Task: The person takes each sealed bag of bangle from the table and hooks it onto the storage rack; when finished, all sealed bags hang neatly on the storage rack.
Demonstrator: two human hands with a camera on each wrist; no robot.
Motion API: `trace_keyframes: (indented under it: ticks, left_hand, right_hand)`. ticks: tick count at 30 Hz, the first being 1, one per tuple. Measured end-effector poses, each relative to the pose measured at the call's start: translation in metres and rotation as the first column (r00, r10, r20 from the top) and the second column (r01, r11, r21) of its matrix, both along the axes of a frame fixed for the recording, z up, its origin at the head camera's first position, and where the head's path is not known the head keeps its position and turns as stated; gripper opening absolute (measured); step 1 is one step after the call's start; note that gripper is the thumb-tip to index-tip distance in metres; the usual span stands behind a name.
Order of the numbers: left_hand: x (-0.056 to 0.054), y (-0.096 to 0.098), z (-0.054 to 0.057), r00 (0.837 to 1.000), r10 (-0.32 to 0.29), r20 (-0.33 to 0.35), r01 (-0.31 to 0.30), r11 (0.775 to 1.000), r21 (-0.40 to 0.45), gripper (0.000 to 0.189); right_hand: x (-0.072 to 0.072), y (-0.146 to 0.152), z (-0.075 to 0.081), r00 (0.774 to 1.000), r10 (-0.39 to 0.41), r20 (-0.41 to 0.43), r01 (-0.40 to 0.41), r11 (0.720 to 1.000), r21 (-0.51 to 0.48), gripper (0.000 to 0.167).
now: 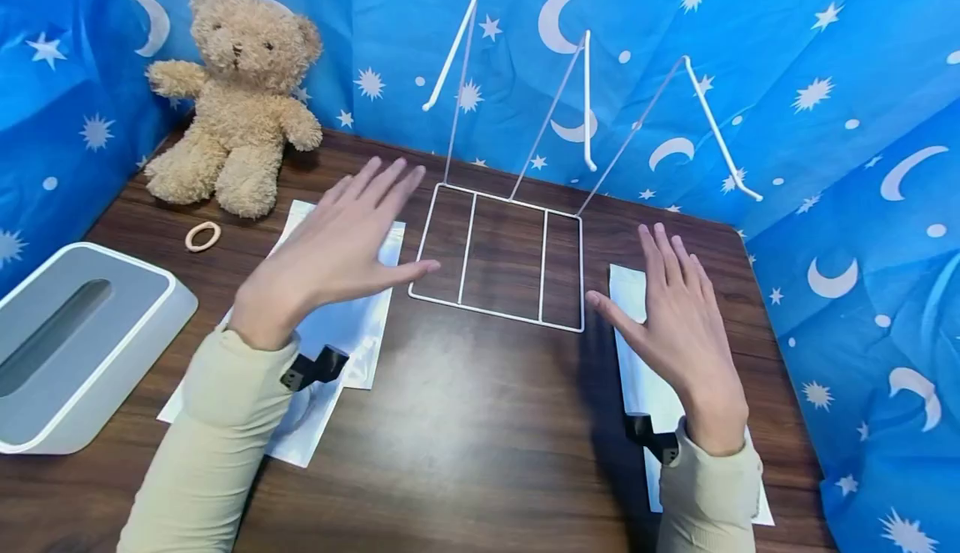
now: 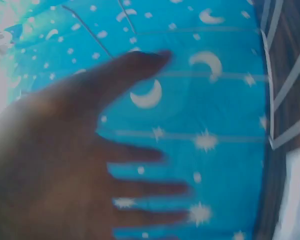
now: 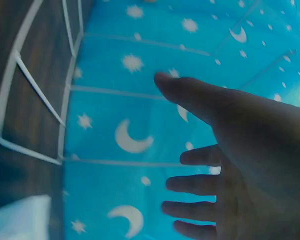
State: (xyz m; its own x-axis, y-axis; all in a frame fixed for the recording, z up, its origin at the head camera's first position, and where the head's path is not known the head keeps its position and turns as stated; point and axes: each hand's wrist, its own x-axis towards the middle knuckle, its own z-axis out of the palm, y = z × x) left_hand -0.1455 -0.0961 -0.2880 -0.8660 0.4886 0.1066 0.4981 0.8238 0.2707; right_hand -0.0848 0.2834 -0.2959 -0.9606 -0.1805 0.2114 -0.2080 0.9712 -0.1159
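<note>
My left hand (image 1: 333,244) is held above silvery-white flat bags (image 1: 352,328) on the left of the table, fingers straight and thumb out to the side. On the other side my right hand (image 1: 678,328) hovers over another silvery-white flat bag (image 1: 637,369), its fingers straight too. Neither hand holds anything. Between them stands a white wire rack (image 1: 501,313), with a gridded base on the table and three prongs rising at the back and bending forward. Both wrist views show spread fingers, with the rack's wires beyond the left hand (image 2: 65,135) and the right hand (image 3: 240,175).
A plush teddy bear (image 1: 243,111) sits at the back left, with a small beige ring (image 1: 202,237) in front of it. A grey-topped white tissue box (image 1: 142,353) stands at the left edge. Blue star-and-moon cloth (image 1: 847,27) hangs behind and beside the wooden table (image 1: 465,436).
</note>
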Motion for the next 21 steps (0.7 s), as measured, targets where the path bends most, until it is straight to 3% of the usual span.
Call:
trace_keyframes:
  ticks: [3,5,7,10,13,18,21]
  left_hand:
    - [0.004,-0.022,-0.003,0.983,0.117,0.141,-0.11,0.992,-0.056,0.106]
    - [0.007,-0.038,-0.009,0.946,0.219,0.239,-0.192,0.972,-0.132,0.108]
    - [0.01,-0.052,-0.018,0.899,0.306,0.313,-0.249,0.946,-0.209,0.108]
    - [0.01,-0.064,-0.029,0.865,0.357,0.354,-0.283,0.928,-0.244,0.106]
    - [0.007,-0.069,-0.037,0.856,0.369,0.363,-0.299,0.925,-0.236,0.1]
    - [0.0,-0.074,-0.046,0.842,0.363,0.398,-0.285,0.927,-0.242,0.101]
    - [-0.002,-0.081,-0.051,0.851,0.325,0.413,-0.257,0.943,-0.213,0.097]
  right_hand:
    - [0.004,-0.006,-0.01,0.997,0.016,0.071,-0.012,0.998,-0.056,0.096]
    - [0.003,-0.011,-0.021,0.988,0.035,0.151,-0.02,0.995,-0.098,0.094]
    - [-0.001,-0.016,-0.034,0.968,0.052,0.247,-0.019,0.991,-0.135,0.094]
    - [-0.008,-0.019,-0.052,0.94,0.065,0.336,-0.005,0.984,-0.176,0.096]
    - [-0.014,-0.018,-0.068,0.928,0.06,0.368,0.016,0.979,-0.202,0.099]
    - [-0.016,-0.013,-0.089,0.934,0.024,0.357,0.067,0.968,-0.241,0.105]
    - [-0.016,-0.011,-0.099,0.934,0.007,0.356,0.092,0.961,-0.26,0.109]
